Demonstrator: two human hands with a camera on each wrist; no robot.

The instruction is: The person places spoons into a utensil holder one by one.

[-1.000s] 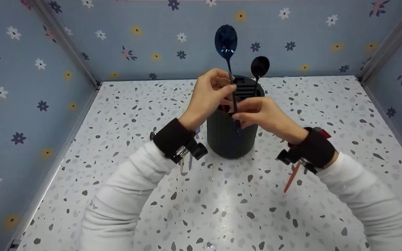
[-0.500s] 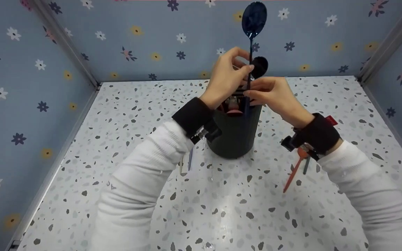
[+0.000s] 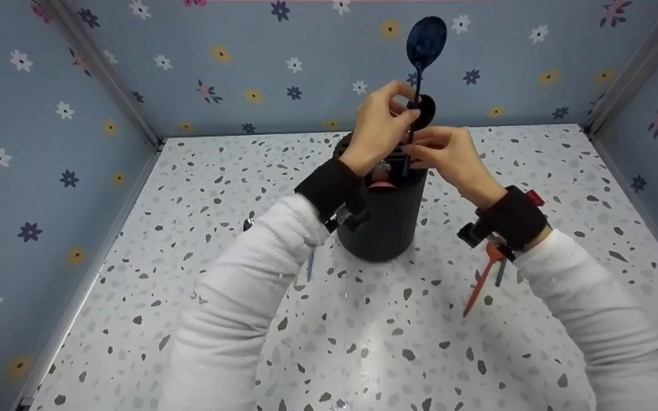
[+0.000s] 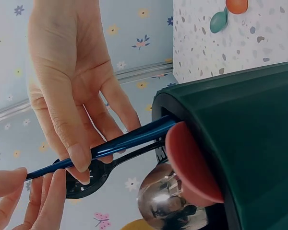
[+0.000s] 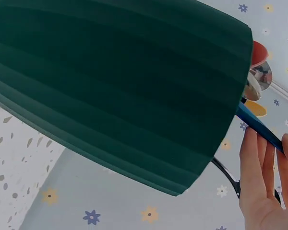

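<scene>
The blue spoon is pinched at its handle by the left hand, bowl upward, handle end inside the dark green holder at table centre. Just right, the handle is also pinched by the right hand.

Speckled terrazzo desk. Dark green ribbed holder stands mid-desk. Orange utensil lies right of it; blue utensil lies left.
</scene>
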